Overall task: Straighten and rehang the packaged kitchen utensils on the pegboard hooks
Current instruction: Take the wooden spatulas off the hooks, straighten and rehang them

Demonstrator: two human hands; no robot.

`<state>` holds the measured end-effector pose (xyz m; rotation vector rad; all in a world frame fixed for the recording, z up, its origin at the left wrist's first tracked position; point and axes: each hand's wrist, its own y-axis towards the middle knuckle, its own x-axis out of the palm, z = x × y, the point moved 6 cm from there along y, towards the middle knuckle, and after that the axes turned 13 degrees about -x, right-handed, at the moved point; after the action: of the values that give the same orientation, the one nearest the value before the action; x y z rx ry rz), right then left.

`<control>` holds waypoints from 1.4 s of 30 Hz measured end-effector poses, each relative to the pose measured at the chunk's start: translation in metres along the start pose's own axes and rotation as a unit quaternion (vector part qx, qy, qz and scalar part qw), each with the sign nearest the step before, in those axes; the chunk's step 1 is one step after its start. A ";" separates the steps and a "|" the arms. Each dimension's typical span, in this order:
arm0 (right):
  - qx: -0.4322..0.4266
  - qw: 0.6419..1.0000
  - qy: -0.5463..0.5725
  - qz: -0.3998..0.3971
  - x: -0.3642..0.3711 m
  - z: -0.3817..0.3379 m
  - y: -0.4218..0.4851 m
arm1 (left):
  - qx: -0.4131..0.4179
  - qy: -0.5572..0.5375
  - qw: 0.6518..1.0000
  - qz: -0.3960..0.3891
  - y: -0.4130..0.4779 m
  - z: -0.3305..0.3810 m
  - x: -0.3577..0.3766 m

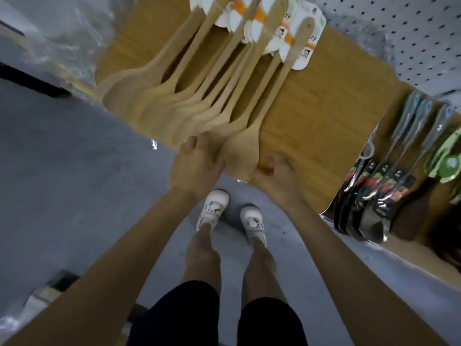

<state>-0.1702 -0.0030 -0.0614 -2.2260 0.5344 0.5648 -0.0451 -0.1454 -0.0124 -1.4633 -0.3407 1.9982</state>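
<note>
Hanging spatulas, blades between left grip, right grip.

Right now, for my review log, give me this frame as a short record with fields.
setting: pegboard display, seen from above
task items: wooden spatulas hanging in a bunch, header cards at their tops
left hand: grips the bunch's blade ends
right hand: holds the nearest blade's edge
neighbours: black utensils in clear packs, to the right
status: handles fanned, not aligned
</note>
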 end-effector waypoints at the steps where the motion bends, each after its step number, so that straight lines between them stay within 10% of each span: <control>1: 0.011 1.000 0.011 0.024 0.004 -0.003 0.002 | 0.001 -0.027 1.000 -0.016 0.005 -0.001 0.003; 16: 0.078 0.964 0.204 0.154 0.032 0.004 -0.009 | -0.080 -0.243 0.954 -0.154 0.017 -0.003 0.036; 28: 0.093 0.854 0.488 0.154 0.013 0.007 -0.063 | -0.127 -0.428 0.838 -0.313 -0.050 0.015 0.034; 42: 0.066 0.801 0.543 0.244 -0.031 0.071 -0.182 | -0.100 -0.442 0.827 -0.333 -0.181 0.047 0.076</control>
<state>-0.1138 0.1695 0.0168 -2.0804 1.6886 -0.6081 -0.0421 0.0483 0.0454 -0.2837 -1.2839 1.9091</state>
